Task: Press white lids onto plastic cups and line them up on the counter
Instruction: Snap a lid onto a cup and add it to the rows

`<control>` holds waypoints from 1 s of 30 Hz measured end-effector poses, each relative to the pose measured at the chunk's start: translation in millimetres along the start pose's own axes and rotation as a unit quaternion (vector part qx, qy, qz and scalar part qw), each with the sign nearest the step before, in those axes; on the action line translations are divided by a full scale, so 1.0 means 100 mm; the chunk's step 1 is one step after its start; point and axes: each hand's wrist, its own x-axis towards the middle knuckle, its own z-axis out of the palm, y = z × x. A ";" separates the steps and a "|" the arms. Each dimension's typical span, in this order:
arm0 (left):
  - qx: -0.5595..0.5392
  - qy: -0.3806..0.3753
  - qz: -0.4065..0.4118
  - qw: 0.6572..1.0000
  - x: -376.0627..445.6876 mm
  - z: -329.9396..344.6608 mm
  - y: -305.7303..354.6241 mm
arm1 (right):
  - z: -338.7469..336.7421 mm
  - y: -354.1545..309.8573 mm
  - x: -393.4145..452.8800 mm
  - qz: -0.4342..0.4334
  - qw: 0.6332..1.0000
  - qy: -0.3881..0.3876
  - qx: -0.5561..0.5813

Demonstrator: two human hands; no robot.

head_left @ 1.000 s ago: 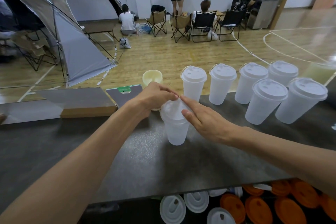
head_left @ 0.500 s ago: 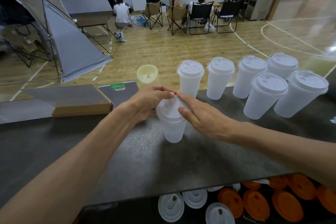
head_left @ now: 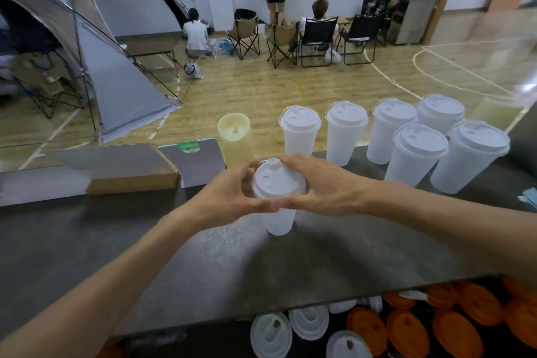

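Note:
A frosted plastic cup (head_left: pixel 279 219) stands on the dark counter (head_left: pixel 203 264) with a white lid (head_left: pixel 276 180) on its rim. My left hand (head_left: pixel 229 197) wraps the lid's left side. From the right, my right hand (head_left: pixel 322 183) curls around it, and the two thumbs meet at the lid's near edge. Several lidded cups stand along the counter's far edge, from the nearest one (head_left: pixel 300 132) to the rightmost (head_left: pixel 470 155).
A pale yellow cup (head_left: pixel 234 136) stands left of the row. A cardboard box (head_left: pixel 130 171) and a grey card (head_left: pixel 193 161) sit at the far left. Below the counter's near edge lie white lids (head_left: pixel 271 334) and orange lids (head_left: pixel 453 328). People and folding chairs are far behind.
Both hands have shifted from pressing on top of the lid to clasping its rim from both sides. The cup stays in place.

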 end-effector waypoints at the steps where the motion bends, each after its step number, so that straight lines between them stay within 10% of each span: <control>1: 0.020 0.010 0.009 1.000 0.05 0.03 0.04 | -0.03 0.01 -0.01 -0.002 1.000 0.002 0.008; 30: 0.068 -0.027 0.044 0.996 1.49 0.89 0.57 | -1.04 1.30 -0.22 0.131 0.989 -0.013 -0.061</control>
